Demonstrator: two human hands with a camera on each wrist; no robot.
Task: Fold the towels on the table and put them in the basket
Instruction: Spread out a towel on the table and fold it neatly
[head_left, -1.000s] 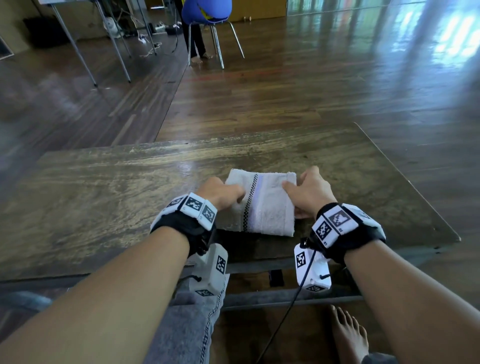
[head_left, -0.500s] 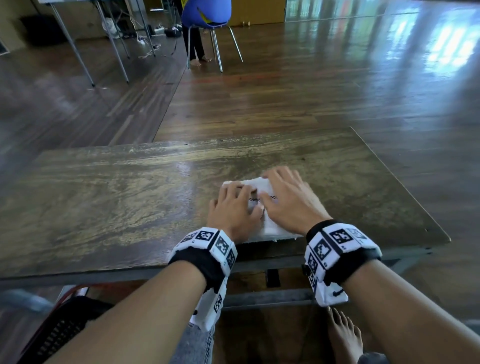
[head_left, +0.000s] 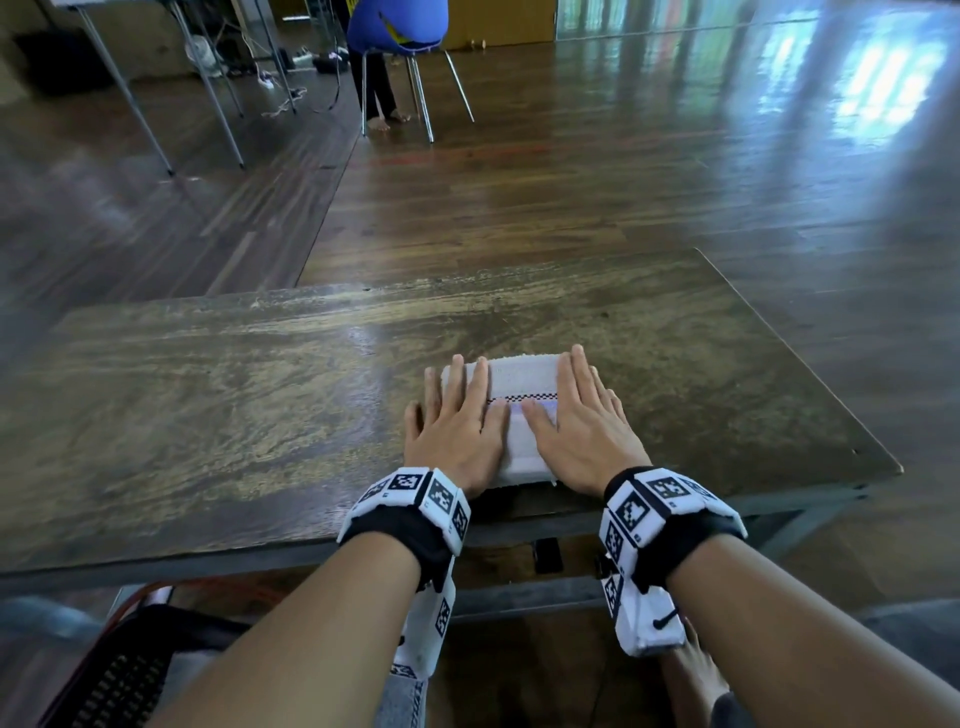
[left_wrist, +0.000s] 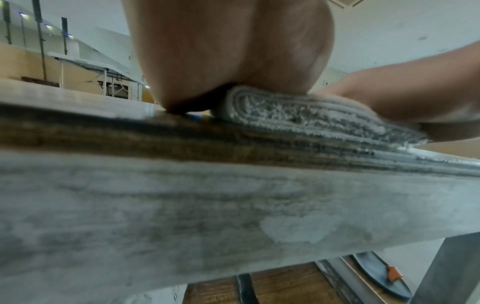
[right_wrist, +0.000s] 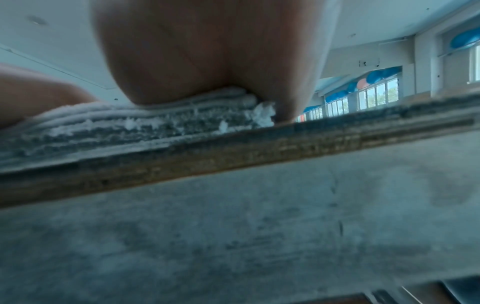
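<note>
A white towel (head_left: 522, 379) with a checkered stripe lies folded into a small thick block near the front edge of the wooden table (head_left: 208, 405). My left hand (head_left: 457, 415) lies flat on its left part, fingers straight. My right hand (head_left: 582, 415) presses flat on its right part. From the left wrist view the stacked layers of the towel (left_wrist: 298, 117) show under the heel of the left hand (left_wrist: 233, 61). The right wrist view shows the towel (right_wrist: 130, 123) squeezed beneath the right hand (right_wrist: 207, 51).
A dark plastic basket (head_left: 119, 675) stands on the floor below the table's front left edge. A blue chair (head_left: 400, 31) with a person's legs behind it stands far back. Metal table legs (head_left: 135, 104) rise at the back left.
The towel went from a wider fold held at its sides to a smaller block. Both hands then slid apart from its middle and now lie flat on its two sides.
</note>
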